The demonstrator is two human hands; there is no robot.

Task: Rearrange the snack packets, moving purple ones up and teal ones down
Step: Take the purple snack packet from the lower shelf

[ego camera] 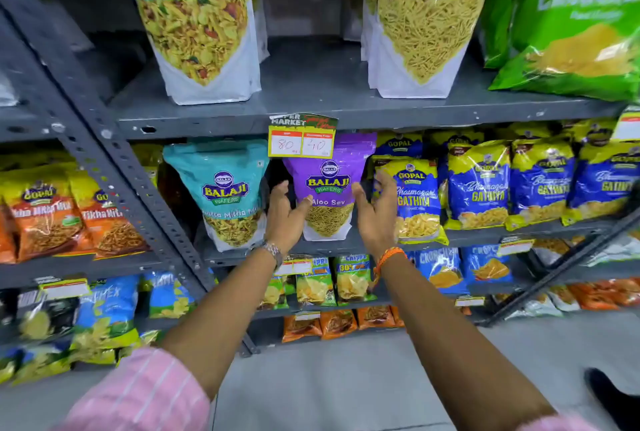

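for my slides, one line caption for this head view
Both hands, left and right, open either side of the purple Aloo Sev packet on the middle shelf.

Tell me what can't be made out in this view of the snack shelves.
- Head view: tops of the upper teal packet and upper purple packet are cut off by the frame's top edge.
- Lower purple packet: its top is covered by the price tag; the left hand hides its lower left edge.
- Whether the right hand touches it: unclear.
- Bottom-shelf labels: blurred.
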